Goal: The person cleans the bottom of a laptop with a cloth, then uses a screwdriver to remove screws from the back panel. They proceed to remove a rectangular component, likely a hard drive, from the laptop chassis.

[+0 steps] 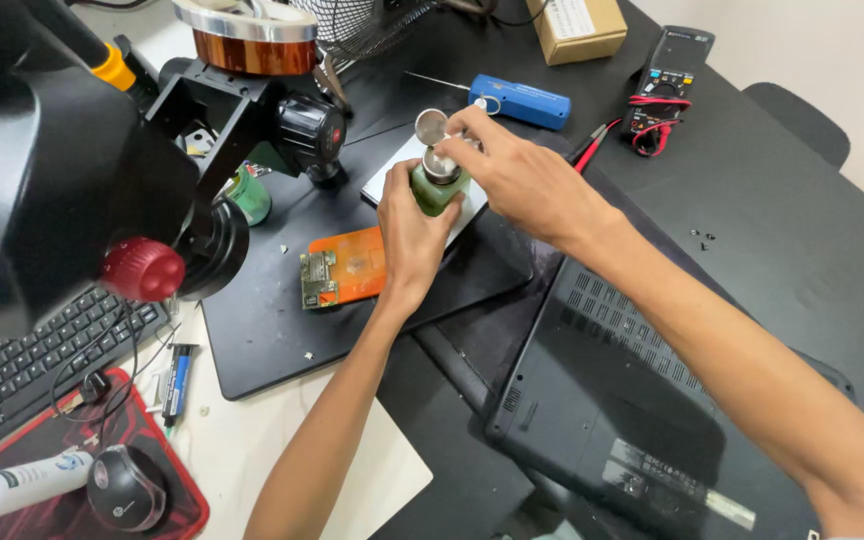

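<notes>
Two hands are working together over a wide black surface (802, 230). Going from big to small: a big black microscope (62, 170) is leaning in from the left, and a black laptop lying upside down (612, 390) is filling the lower right. Between them, a flat black mat (282, 330) is carrying an orange circuit board (344, 266) and a thin grey slab (392, 175).

The left hand (410, 232) is wrapping its fingers tight around a small green bottle with a silver neck (438, 183), keeping it upright above the grey slab so it is not tipping. The right hand (522, 175) is reaching over the bottle's top, its fingers pinching together on a small round silver cap (432, 125), which is sitting just above the neck.

A blue pen-shaped tool (520, 102) and a black meter with red wires (667, 85) are lying well apart behind. Open room is showing to the right of the arms; the mat edge is sitting close below the left wrist.
</notes>
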